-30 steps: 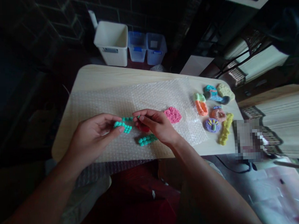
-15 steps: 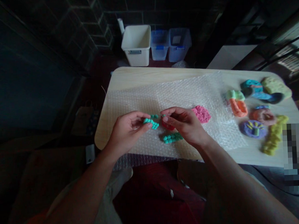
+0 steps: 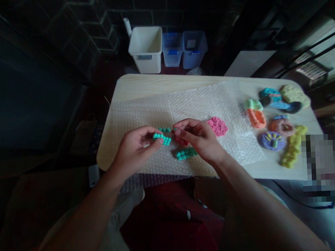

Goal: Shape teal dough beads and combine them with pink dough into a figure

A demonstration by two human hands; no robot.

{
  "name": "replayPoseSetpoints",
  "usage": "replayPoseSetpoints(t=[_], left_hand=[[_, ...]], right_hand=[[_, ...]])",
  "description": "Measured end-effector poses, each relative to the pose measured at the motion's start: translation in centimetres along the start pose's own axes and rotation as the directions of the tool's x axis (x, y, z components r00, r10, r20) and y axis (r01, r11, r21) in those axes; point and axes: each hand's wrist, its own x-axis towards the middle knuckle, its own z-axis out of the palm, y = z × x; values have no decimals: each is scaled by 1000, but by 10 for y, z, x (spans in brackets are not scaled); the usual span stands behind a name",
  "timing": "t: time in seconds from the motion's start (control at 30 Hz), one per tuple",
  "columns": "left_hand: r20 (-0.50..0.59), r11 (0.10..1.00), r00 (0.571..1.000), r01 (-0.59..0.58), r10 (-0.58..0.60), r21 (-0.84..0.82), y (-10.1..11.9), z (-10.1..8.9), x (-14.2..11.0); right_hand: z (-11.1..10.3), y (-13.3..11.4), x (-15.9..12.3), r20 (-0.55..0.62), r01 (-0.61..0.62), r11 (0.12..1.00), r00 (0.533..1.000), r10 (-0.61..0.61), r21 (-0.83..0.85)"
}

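Observation:
My left hand (image 3: 135, 144) pinches a teal piece of rounded beads in rows (image 3: 165, 140), which looks like modelling clay, between thumb and fingers. Opposite it, slightly apart, my right hand (image 3: 203, 139) has thumb and forefinger closed on a small teal ball (image 3: 175, 129). A red lump (image 3: 180, 139) shows partly behind the right fingers. Beneath the hands lie a darker teal beaded strip (image 3: 184, 153), partly covered by my right hand, and a short teal row (image 3: 164, 130) just beyond the held piece. A bumpy pink piece (image 3: 218, 126) rests to the right of my right hand.
Bubble wrap (image 3: 144, 113) covers much of the pale wooden table (image 3: 143, 82). Coloured clay shapes stand at the right, including a purple disc (image 3: 272, 140), an orange-and-green piece (image 3: 256, 117) and a yellow strip (image 3: 294, 147). Behind the table are a white bin (image 3: 148, 61) and blue-lidded tubs (image 3: 172, 58).
The whole view has shifted, so the table and objects appear a little further left. Both hands keep their grips and nearly the same spacing.

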Motion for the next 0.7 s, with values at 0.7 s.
replayPoseSetpoints(t=[0.7], left_hand=[[2,1000,1000,-14,14,20,-9,-2,1]], right_hand=[[2,4,5,-78,-46,998,996,49,39]])
